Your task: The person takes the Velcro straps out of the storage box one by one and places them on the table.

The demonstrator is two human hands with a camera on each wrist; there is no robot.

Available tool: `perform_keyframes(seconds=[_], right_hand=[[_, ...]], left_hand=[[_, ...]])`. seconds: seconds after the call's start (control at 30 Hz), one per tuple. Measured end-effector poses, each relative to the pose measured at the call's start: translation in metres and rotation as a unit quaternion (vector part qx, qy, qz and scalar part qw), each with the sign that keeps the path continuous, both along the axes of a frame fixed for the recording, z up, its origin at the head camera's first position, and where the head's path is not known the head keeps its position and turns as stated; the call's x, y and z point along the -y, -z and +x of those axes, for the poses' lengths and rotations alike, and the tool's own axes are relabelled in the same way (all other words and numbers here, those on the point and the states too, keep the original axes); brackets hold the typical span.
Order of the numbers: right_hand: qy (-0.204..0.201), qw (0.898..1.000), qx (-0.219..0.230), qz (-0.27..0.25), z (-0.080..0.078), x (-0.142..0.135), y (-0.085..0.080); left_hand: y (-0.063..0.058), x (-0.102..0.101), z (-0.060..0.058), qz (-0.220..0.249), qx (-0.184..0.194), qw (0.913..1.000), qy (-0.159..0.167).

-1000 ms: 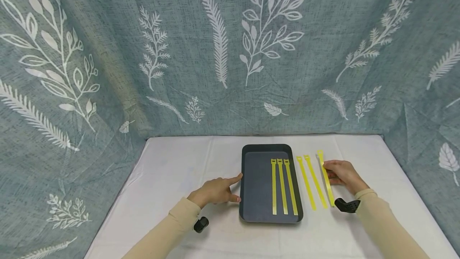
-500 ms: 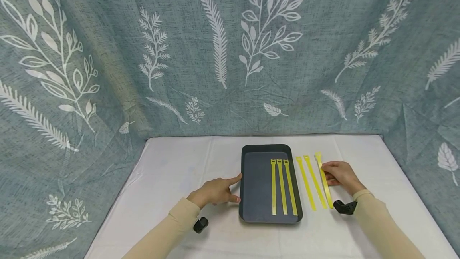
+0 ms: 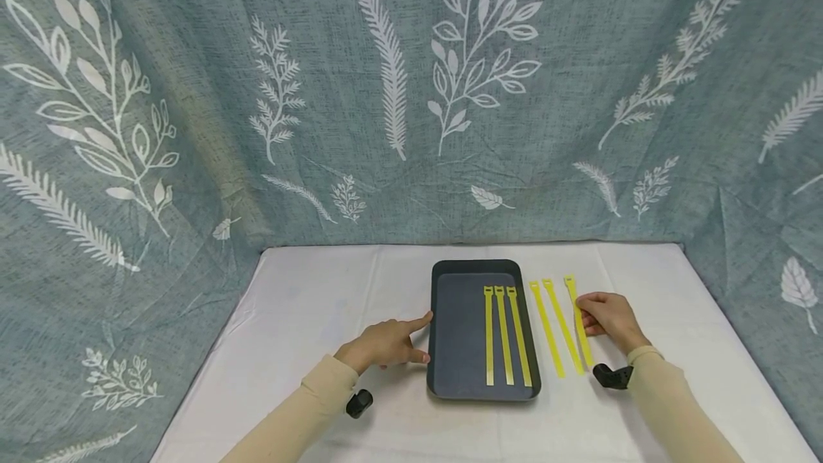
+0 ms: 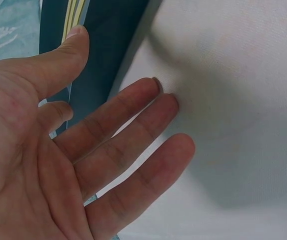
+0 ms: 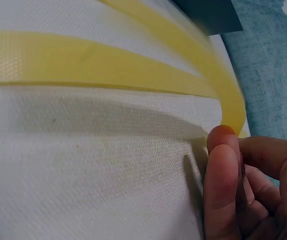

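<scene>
A yellow hook-and-loop cable tie [image 3: 571, 288] lies slanted at the right of the row, and my right hand [image 3: 611, 316] pinches its side between thumb and fingers. In the right wrist view the tie [image 5: 231, 107] bends close to the fingertips. Two similar yellow ties [image 3: 546, 327] [image 3: 563, 324] lie to its left on the white cloth. My left hand [image 3: 386, 341], thumb and index finger extended, touches the left wall of a dark grey tray [image 3: 456, 334]. In the left wrist view the other fingers [image 4: 133, 165] are loosely extended beside the tray.
Inside the tray, three yellow ties [image 3: 490, 334] lie side by side toward its right wall. White cloth [image 3: 334, 291] covers the table. Patterned blue-green curtains [image 3: 360, 206] hang behind and at both sides. A black wrist camera [image 3: 612, 376] sits under the right sleeve.
The pinched tie has shifted slightly left and nearer to the person, with my right hand following. The left hand and tray look the same.
</scene>
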State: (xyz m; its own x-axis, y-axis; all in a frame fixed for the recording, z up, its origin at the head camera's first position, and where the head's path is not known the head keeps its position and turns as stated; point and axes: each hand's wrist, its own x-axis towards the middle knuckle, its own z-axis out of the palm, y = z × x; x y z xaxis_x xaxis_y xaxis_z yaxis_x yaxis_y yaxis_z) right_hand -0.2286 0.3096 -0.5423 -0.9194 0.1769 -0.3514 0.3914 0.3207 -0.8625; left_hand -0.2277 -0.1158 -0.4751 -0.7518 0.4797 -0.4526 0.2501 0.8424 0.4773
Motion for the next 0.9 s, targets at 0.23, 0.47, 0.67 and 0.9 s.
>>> perform_keyframes(seconds=[0.23,0.47,0.67,0.9], right_hand=[[-0.019,0.999,-0.012,0.049,0.0023,0.0002,0.0022],[-0.015,0.999,-0.017,0.028,0.0017,-0.0018,0.0003],[-0.012,1.0,-0.017,0.012,0.0015,-0.0029,-0.003],[-0.003,1.0,-0.001,-0.003,0.0029,-0.0056,-0.001]], left_hand=[[-0.0011,-0.0006,0.0005,0.001,0.006,1.0,-0.004],[-0.0014,0.0,0.0004,0.005,0.008,0.9999,-0.007],[-0.0012,0.0004,0.0012,0.016,0.008,0.9998,-0.01],[-0.0004,-0.0011,-0.0009,0.015,0.012,0.9998,-0.008]])
